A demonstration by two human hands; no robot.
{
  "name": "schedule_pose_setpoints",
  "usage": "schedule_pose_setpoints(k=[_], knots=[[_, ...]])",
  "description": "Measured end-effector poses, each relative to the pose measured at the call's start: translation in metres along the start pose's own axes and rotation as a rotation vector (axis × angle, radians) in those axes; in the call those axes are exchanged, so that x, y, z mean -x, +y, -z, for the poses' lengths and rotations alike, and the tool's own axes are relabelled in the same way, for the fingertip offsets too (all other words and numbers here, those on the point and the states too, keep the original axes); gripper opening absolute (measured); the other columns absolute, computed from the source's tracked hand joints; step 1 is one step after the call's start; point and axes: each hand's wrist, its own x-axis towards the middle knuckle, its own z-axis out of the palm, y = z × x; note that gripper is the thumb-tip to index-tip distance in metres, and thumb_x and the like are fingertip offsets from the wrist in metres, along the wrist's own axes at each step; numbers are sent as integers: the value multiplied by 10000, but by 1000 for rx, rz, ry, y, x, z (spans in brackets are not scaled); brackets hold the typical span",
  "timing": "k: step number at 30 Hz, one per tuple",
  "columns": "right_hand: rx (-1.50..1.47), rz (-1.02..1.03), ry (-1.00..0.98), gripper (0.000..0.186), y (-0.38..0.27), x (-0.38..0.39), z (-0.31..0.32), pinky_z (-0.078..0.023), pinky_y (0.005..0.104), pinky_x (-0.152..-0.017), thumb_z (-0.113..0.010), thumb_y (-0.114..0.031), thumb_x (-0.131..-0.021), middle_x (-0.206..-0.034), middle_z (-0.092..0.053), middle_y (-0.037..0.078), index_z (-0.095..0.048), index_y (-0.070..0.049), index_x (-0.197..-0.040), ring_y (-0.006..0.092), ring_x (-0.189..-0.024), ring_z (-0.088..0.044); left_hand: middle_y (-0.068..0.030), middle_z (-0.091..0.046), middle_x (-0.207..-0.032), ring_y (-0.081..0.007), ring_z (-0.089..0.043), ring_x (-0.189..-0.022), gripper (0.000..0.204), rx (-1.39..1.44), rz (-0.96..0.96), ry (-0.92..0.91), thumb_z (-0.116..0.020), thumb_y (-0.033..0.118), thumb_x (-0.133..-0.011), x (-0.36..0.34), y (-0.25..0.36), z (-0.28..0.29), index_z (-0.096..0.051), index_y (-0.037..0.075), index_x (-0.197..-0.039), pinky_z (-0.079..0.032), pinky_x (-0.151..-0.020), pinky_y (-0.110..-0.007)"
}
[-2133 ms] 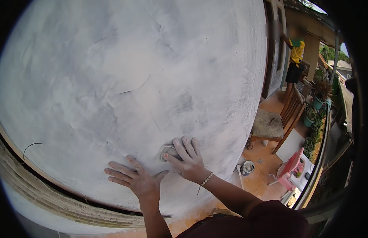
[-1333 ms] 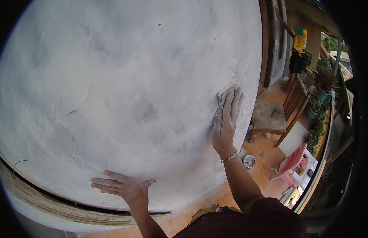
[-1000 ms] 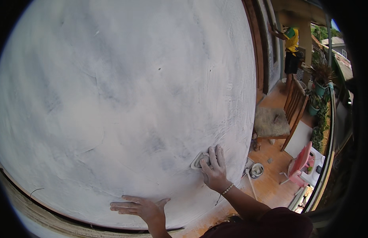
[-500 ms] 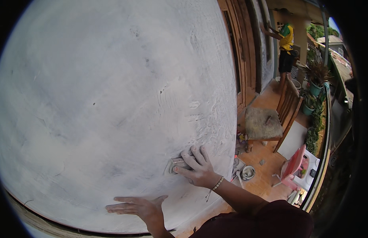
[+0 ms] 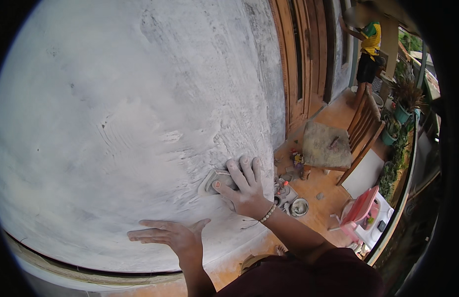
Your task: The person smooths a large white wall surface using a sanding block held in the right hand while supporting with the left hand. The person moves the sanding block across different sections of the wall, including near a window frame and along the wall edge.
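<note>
A pale grey plastered wall [image 5: 90, 163] with rough streaks and dark patches fills the left and middle of the view. Against its lower right part, my right hand [image 5: 244, 190] presses a dusty flat sanding block [image 5: 220, 180]. My thumb lies on the near side of the block and the other fingers reach over it, partly spread. A beaded bracelet circles that wrist. Lower and to the left, my left hand [image 5: 176, 236] is stretched out beside the wall, fingers extended, thumb apart, holding nothing. Whether its palm touches the wall is unclear.
Right of the wall is a wooden door [image 5: 301, 64]. A wooden chair [image 5: 328, 143] stands on the orange floor near a small bucket [image 5: 299, 207] and a pink-and-white plastic chair [image 5: 358, 218]. Farther back, a person in a yellow-green shirt [image 5: 371, 39] faces another wall. Potted plants [image 5: 403, 111] line the right.
The view has shifted rightward along the wall. My right hand and the block have moved right and up across the plaster. My left hand, still stretched out, has shifted with the view.
</note>
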Motion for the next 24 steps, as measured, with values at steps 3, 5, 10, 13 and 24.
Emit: schedule_pose_setpoints(k=[3, 5, 10, 13, 24], knots=[[-4, -87, -6, 406, 10, 18, 7, -181, 736, -1126, -652, -305, -912, -1521, -395, 323, -658, -215, -1307, 578, -1434, -279, -580, 257, -1400, -723, 198, -1359, 1837, 63, 112, -64, -842, 782, -306, -1, -3, -4, 190, -231, -1439, -48, -1120, -755], [-40, -204, 63, 397, 20, 9, 9, -180, 740, -1125, -642, -297, -922, -1519, -391, 331, -650, -216, -1311, 582, -1432, -279, -569, 266, -1408, -713, 214, -1362, 1837, -50, 7, 38, -801, 834, -304, 0, -7, -9, 159, -236, -1447, -47, -1118, -759], [-92, -348, 195, 399, 26, -27, 6, -161, 759, -1115, -626, -286, -937, -1529, -367, 346, -625, -170, -1319, 592, -1430, -273, -534, 298, -1426, -679, 255, -1369, 1831, 90, 32, 47, -778, 840, -296, 2, -12, -13, 169, -213, -1458, -18, -1115, -757], [-34, -127, 92, 407, 21, -19, 15, -166, 762, -1109, -616, -270, -944, -1539, -338, 359, -613, -91, -1310, 604, -1427, -269, -497, 347, -1434, -637, 315, -1376, 1906, 53, -5, 54, -947, 649, -225, 2, -10, -13, 261, -168, -1453, 26, -1129, -734], [-141, -304, 190, 455, 37, -36, 18, -294, 635, -1132, -606, -182, -972, -1519, -287, 432, -528, 50, -1356, 592, -1409, -315, -516, 329, -1428, -654, 302, -1368, 1872, 43, -112, 117, -826, 817, -266, 2, -18, -14, 194, -192, -1468, 7, -1097, -775]])
